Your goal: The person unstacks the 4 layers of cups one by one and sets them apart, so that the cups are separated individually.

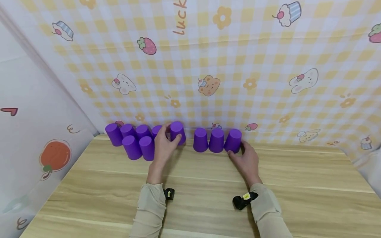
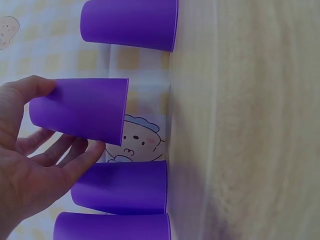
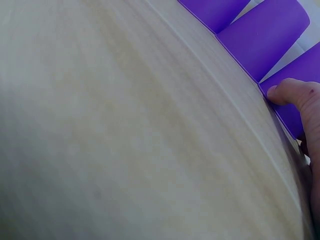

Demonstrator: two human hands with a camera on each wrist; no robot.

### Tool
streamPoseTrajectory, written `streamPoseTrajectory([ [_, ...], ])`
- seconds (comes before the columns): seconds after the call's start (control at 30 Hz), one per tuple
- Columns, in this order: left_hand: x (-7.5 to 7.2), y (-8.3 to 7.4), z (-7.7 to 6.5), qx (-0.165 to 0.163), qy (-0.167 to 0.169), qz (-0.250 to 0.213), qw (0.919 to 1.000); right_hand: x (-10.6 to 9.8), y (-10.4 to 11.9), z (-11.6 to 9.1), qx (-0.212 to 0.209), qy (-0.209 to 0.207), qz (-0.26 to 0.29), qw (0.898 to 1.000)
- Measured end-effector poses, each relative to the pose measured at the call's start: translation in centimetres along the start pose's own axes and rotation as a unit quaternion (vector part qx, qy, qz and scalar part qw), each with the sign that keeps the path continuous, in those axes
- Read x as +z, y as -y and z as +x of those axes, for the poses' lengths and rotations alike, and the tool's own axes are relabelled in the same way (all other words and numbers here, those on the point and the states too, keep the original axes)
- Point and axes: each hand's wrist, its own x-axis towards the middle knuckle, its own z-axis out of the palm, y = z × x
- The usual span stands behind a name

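Observation:
My left hand (image 1: 164, 147) grips an upside-down purple cup (image 1: 177, 131) between thumb and fingers. In the left wrist view this cup (image 2: 82, 107) hangs with its rim off the table. At the right end of a row, my right hand (image 1: 247, 162) holds another purple cup (image 1: 233, 141), thumb at its lower front. That cup stands mouth down, its rim on the table in the right wrist view. Two more upside-down cups, one in the middle (image 1: 216, 140) and one at the left (image 1: 200, 140), stand beside it.
Several upside-down purple cups stand left of my left hand, with a back row (image 1: 114, 135) and a front pair (image 1: 132, 147); the hand partly hides some. The wooden table (image 1: 202, 195) meets a yellow-checked cloth wall (image 1: 262, 109) behind the cups. A white wall (image 1: 26, 132) rises at left.

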Motion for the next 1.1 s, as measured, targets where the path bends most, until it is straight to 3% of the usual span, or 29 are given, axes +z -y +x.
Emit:
streamPoseTrajectory([
  [0.3,-0.3,-0.6,-0.2,-0.003,-0.019,-0.031,0.9993,-0.2,-0.1,0.0,0.000,0.002,0.002,1.000],
  [0.47,-1.0,-1.2,-0.8,-0.016,-0.012,-0.037,0.9991,-0.2,0.0,-0.2,0.008,0.007,0.009,1.000],
  [0.6,-2.8,-1.5,-1.2,-0.016,-0.003,-0.020,0.9997,-0.2,0.1,-0.2,0.014,0.006,0.016,1.000],
  [0.8,-6.2,-1.8,-0.7,0.044,0.020,0.056,0.9973,-0.2,0.2,-0.2,0.011,0.002,0.019,1.000],
  [0.9,-7.8,-2.0,-0.7,0.066,0.014,0.074,0.9950,-0.2,0.2,-0.2,0.008,0.010,0.015,1.000],
  [1.1,-9.9,-2.5,-1.0,0.061,-0.004,0.073,0.9954,-0.3,0.2,-0.2,0.000,0.009,0.014,1.000],
])
